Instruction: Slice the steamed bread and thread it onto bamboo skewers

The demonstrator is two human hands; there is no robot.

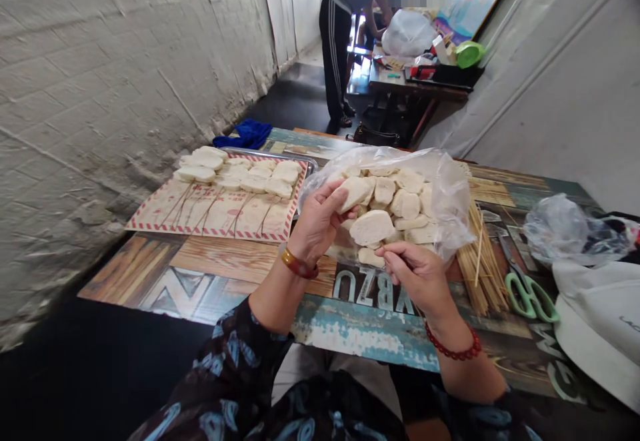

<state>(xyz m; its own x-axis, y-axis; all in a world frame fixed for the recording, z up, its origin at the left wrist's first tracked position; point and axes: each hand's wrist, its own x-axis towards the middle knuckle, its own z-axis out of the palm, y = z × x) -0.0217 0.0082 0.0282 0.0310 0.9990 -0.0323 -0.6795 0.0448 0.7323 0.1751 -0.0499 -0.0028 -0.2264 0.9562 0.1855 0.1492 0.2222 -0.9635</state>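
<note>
My left hand point(324, 218) is closed round a pale, bread-like slice point(356, 192), held over an open clear plastic bag point(450, 194) full of similar slices point(407, 204). My right hand point(417, 274) is pinched just in front of the bag, on what looks like a thin bamboo skewer, mostly hidden by the fingers. Another slice point(373, 228) lies between the two hands. To the left, skewered slices point(255, 178) rest in rows on a paper-lined tray point(220, 218), their sticks pointing towards me.
Loose bamboo skewers point(477, 268) and green-handled scissors point(530, 294) lie right of the bag. Beyond them are a white cap point(600, 321) and a crumpled plastic bag point(575, 228). A blue cloth point(245, 134) sits at the table's far edge. A person point(345, 34) bends over another table behind.
</note>
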